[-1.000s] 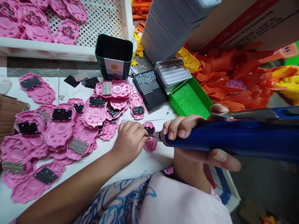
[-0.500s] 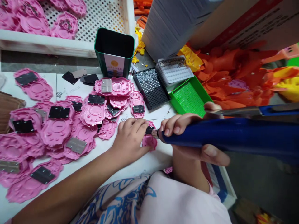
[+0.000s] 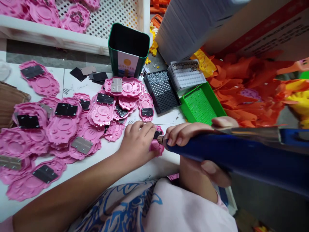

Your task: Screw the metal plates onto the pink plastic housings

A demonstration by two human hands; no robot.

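My right hand [image 3: 190, 135] is wrapped round a blue electric screwdriver [image 3: 231, 154], held nearly level. Its metal tip points left and meets the black plate on a pink plastic part [image 3: 158, 145] lying on the white table. Fingers bent, my left hand [image 3: 138, 141] grips that part from its left side and hides much of it. Left of this hand lies a heap of similar pink parts [image 3: 64, 129], most with a black or silver metal plate screwed on. Another pink part [image 3: 146, 108] rests just beyond my left fingers.
A black tray of small screws [image 3: 161, 91], a clear plastic box [image 3: 187, 74] and a green tray [image 3: 202, 103] stand behind my hands. Further back are a dark green bin [image 3: 127, 48] and a white crate [image 3: 96, 45] holding pink parts. Orange pieces [image 3: 241, 93] pile up at right.
The view has shifted slightly, so the scene sits further right. The rear of the screwdriver has dipped a little, while its tip stays at the plate. My left hand keeps its hold.
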